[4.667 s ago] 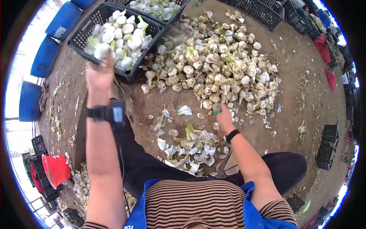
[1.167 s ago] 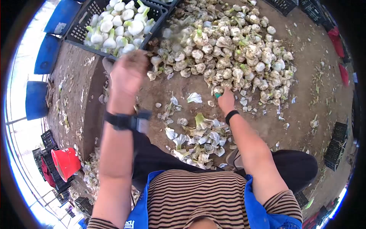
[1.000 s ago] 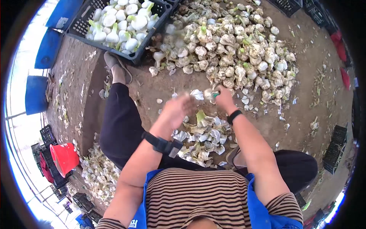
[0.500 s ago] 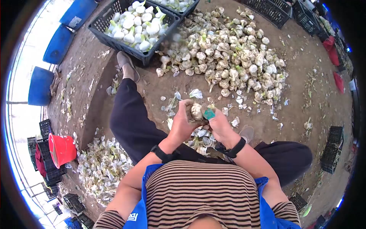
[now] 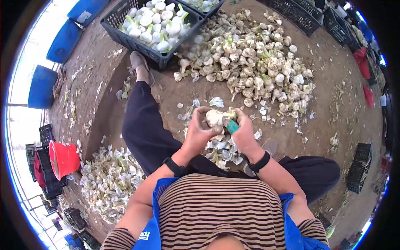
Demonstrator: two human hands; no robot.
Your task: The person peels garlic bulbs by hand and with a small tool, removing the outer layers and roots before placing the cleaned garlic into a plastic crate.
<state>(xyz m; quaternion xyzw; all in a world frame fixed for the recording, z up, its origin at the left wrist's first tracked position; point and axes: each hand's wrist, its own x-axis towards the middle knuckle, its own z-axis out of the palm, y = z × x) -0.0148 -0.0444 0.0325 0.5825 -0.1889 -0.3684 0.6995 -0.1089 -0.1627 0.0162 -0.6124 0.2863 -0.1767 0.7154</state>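
A whitish garlic bulb (image 5: 214, 118) with a short stem pointing right is held between both hands, above the floor. My left hand (image 5: 199, 130) curls round the bulb from the left, thumb beneath it. My right hand (image 5: 245, 132) closes on the stem side, and a green wrap (image 5: 232, 126) covers its thumb. Whether a small tool is hidden in the right fingers I cannot make out. Below the hands lie papery garlic skins (image 5: 223, 152). Ahead and to the right spreads a large heap of unpeeled garlic bulbs (image 5: 254, 62).
A black crate (image 5: 137, 46) of peeled white bulbs stands beyond my left foot, another crate beside it. Blue barrels (image 5: 42, 87) and a red bucket (image 5: 64, 159) stand at the left. A pile of skins (image 5: 110, 181) lies near my left leg. Black crates (image 5: 359, 167) stand at right.
The bulb has turned from upright to lying sideways, and its surface facing me now looks whiter. The right hand has rotated, its fingers now at the stem.
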